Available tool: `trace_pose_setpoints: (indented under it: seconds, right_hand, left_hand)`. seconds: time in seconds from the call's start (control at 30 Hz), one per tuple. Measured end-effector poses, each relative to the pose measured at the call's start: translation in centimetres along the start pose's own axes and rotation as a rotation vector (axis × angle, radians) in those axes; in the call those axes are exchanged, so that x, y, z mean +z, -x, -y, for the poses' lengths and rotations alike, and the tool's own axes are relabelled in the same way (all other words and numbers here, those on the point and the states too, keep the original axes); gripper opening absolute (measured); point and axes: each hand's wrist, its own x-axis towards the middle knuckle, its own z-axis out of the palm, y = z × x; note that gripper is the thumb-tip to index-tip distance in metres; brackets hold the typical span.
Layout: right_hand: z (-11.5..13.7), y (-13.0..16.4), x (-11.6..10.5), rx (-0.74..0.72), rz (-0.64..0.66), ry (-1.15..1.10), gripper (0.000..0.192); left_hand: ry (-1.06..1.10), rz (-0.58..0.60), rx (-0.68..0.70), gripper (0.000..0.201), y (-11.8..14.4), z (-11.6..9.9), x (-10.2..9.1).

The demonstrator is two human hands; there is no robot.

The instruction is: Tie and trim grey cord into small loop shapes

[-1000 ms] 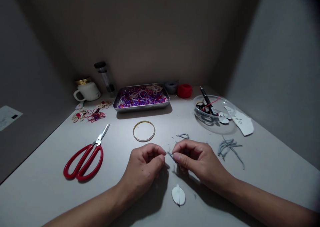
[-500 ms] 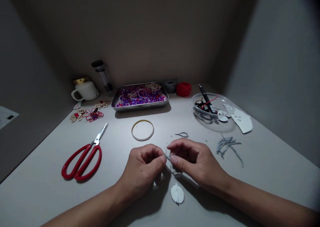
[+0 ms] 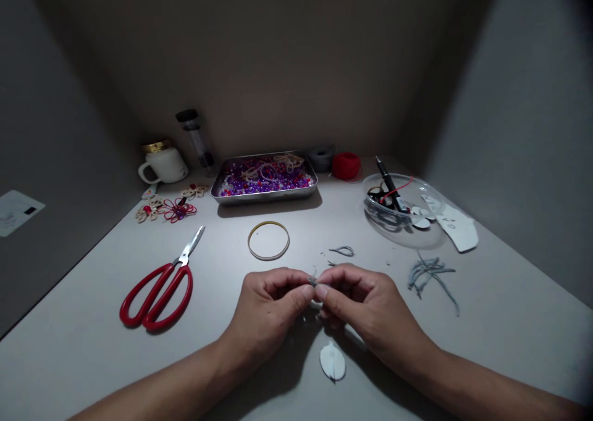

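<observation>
My left hand [image 3: 278,300] and my right hand [image 3: 356,297] meet above the table, thumbs and forefingers pinched together. Between the fingertips is a short piece of grey-blue cord [image 3: 313,281], mostly covered by the fingers. A white oval piece [image 3: 332,362] with a line down its middle lies just below the hands. Beyond the right hand rests a small loop of the same cord [image 3: 341,250]. Further right, a loose bunch of cut cord pieces [image 3: 430,273] lies on the table.
Red-handled scissors [image 3: 157,297] lie at left, near flower-shaped cord pieces [image 3: 178,210]. A thin hoop [image 3: 269,259] sits mid-table. Behind stand a mug [image 3: 165,166], a metal tray of beads [image 3: 269,197] and a red yarn ball [image 3: 346,166]. A clear bowl [image 3: 428,208] is at right.
My fingertips have come together, the right hand closing its forefinger down onto the cord beside the left. The whole view has shifted slightly.
</observation>
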Motion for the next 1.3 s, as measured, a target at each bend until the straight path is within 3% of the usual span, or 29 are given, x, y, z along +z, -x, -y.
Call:
trace_pose_setpoints:
  seconds: [0.23,0.4,0.53,0.63,0.83,1.3]
  right_hand:
    - [-0.15,0.19,-0.23,-0.068,0.039,0.060,0.016]
    - [-0.10,0.06,-0.78,-0.024,0.062,-0.096,0.025]
    - [-0.21,-0.05,-0.67,-0.055,0.109,0.035,0.017]
    - [-0.25,0.04,-0.52,-0.083,0.082,0.064,0.008]
    - [0.54,0.28,-0.51,-0.004,0.043,0.015,0.013]
    - [-0.06,-0.11,-0.32,-0.047,0.009,-0.038,0.013]
  left_hand:
    - [-0.057,-0.051,-0.016,0.014,0.09,-0.36,0.01]
    - [-0.041,0.023,-0.069,0.012,0.29,-0.69,-0.17]
    - [-0.059,0.096,-0.099,0.009,0.24,-0.70,-0.24]
    - [-0.069,0.124,-0.097,0.010,0.20,-0.59,-0.27]
    - [0.038,0.153,-0.090,0.013,0.18,-0.38,-0.41]
    - [0.090,0.193,-0.029,0.019,0.02,-0.02,-0.32]
